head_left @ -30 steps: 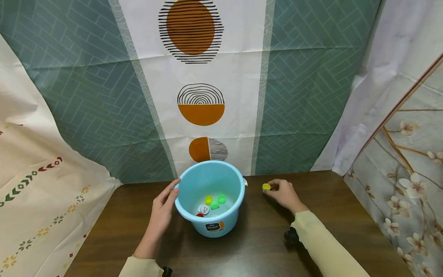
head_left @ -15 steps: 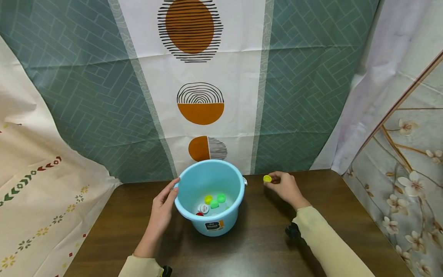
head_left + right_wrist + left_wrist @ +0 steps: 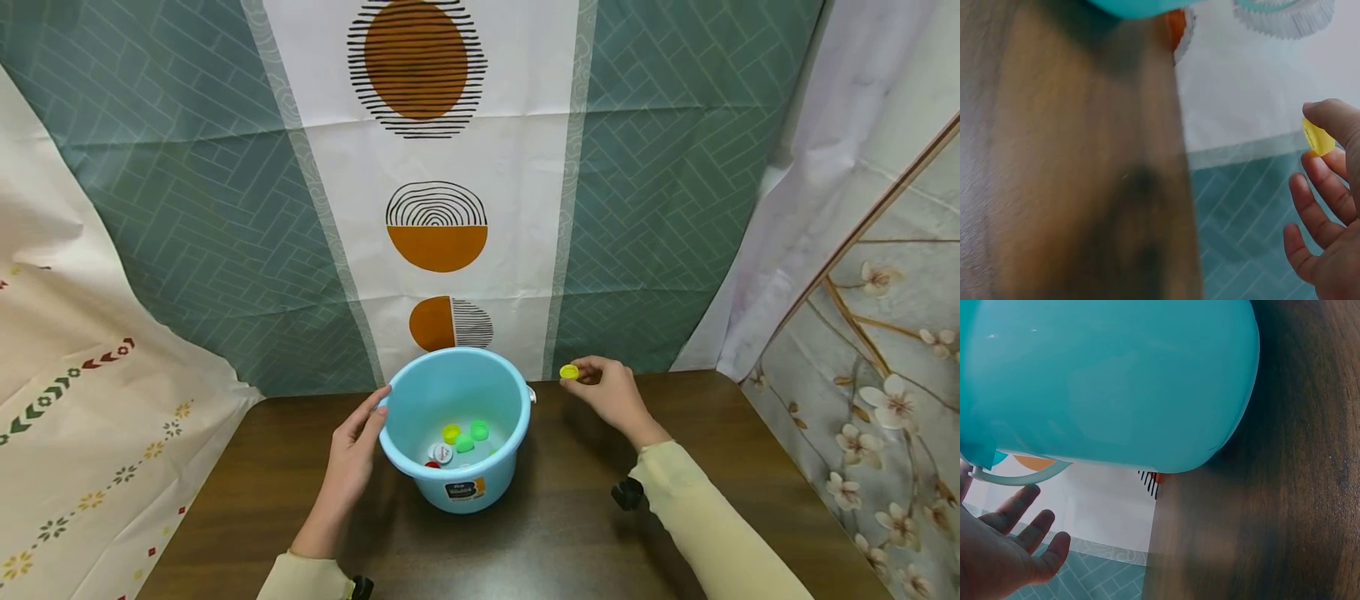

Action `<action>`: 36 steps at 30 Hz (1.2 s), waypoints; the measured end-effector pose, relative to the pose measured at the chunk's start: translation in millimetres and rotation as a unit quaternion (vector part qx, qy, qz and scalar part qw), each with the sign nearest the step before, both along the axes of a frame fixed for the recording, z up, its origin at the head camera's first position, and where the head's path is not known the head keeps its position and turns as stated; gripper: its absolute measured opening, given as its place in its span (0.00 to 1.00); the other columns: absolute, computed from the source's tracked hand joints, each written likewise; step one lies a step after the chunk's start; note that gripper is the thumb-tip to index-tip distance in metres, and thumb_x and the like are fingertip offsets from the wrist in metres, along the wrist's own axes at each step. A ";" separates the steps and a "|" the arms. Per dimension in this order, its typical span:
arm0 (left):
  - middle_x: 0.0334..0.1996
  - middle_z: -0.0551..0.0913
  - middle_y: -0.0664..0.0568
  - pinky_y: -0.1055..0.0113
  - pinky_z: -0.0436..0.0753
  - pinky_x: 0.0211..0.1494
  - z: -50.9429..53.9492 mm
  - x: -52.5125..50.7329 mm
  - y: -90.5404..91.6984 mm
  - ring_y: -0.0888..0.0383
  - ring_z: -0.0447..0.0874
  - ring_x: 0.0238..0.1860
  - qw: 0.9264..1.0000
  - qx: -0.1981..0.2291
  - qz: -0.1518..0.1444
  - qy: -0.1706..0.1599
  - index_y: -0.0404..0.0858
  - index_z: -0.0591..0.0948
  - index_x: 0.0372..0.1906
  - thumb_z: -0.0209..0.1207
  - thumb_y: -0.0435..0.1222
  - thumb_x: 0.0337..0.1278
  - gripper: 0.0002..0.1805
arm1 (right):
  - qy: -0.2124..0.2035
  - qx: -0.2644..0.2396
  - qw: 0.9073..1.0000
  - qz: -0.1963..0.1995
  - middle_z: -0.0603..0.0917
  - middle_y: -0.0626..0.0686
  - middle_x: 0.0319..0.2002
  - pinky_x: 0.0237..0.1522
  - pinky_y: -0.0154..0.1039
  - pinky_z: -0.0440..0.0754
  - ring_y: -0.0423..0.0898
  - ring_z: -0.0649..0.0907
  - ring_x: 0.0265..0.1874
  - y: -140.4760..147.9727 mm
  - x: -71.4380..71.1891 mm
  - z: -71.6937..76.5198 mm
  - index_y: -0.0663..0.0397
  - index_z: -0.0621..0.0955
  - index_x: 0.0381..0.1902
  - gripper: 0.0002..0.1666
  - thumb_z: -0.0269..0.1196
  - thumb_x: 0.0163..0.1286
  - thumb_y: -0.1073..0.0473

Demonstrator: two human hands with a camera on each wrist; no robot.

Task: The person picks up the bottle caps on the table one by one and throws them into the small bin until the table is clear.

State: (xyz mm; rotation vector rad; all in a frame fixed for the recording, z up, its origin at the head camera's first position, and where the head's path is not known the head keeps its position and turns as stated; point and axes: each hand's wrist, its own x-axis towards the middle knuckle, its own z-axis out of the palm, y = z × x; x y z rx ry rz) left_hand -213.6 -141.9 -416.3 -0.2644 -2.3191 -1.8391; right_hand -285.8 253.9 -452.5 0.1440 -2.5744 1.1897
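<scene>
In the head view, a light blue bucket [image 3: 517,442] stands upright on the brown table. My left hand [image 3: 354,454] holds its left rim between thumb and index finger; the left wrist view shows the other fingers [image 3: 1041,528] spread below the bucket's thin handle [image 3: 1022,478]. To the right of the bucket, my right hand [image 3: 615,400] pinches a yellow bottle cap [image 3: 569,372] by its edge, raised above the tabletop. Inside the bucket lie several caps: a yellow cap [image 3: 451,433], green caps [image 3: 479,430], a white cap [image 3: 442,453] and a partly hidden red cap [image 3: 432,464].
The dark wooden table [image 3: 570,533] extends to both sides of the bucket. A green and white patterned cloth [image 3: 645,208] hangs at its back edge. Cream cloth [image 3: 97,433] hangs on the left, floral cloth [image 3: 885,400] on the right.
My right hand has lifted the yellow cap upward in the view, and over the last half second slightly left toward the bucket. The left hand and bucket have stayed in place.
</scene>
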 end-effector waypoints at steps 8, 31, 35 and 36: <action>0.61 0.74 0.48 0.77 0.75 0.50 3.4 2.7 0.8 0.46 0.72 0.60 1.000 -0.009 0.007 -0.002 0.47 0.72 0.63 0.50 0.44 0.67 0.21 | 0.009 -0.010 1.000 0.009 0.84 0.45 0.41 0.43 0.43 0.81 0.46 0.81 0.42 -19.3 2.7 30.2 0.45 0.82 0.46 0.23 0.68 0.55 0.42; 0.64 0.72 0.50 0.78 0.74 0.50 -0.5 -0.4 -2.3 0.48 0.71 0.61 1.000 -0.017 -0.006 0.013 0.48 0.71 0.64 0.50 0.44 0.68 0.22 | 0.063 -0.042 0.996 0.042 0.83 0.46 0.45 0.52 0.46 0.75 0.44 0.79 0.47 -77.4 11.5 77.8 0.44 0.82 0.48 0.23 0.69 0.55 0.45; 0.64 0.72 0.49 0.77 0.74 0.49 -1.6 -1.8 -2.7 0.48 0.72 0.61 1.000 -0.024 -0.005 0.017 0.47 0.71 0.64 0.49 0.44 0.68 0.22 | 0.061 -0.047 0.995 0.057 0.82 0.44 0.44 0.53 0.48 0.74 0.42 0.78 0.47 -88.8 13.0 80.3 0.42 0.82 0.48 0.23 0.68 0.55 0.43; 0.64 0.72 0.48 0.77 0.74 0.49 -1.5 -1.8 -2.7 0.48 0.72 0.61 0.999 -0.026 -0.005 0.017 0.47 0.71 0.64 0.49 0.44 0.68 0.22 | 0.060 -0.047 0.995 0.060 0.82 0.43 0.44 0.54 0.47 0.74 0.42 0.78 0.47 -91.5 12.9 80.4 0.41 0.82 0.48 0.23 0.68 0.55 0.42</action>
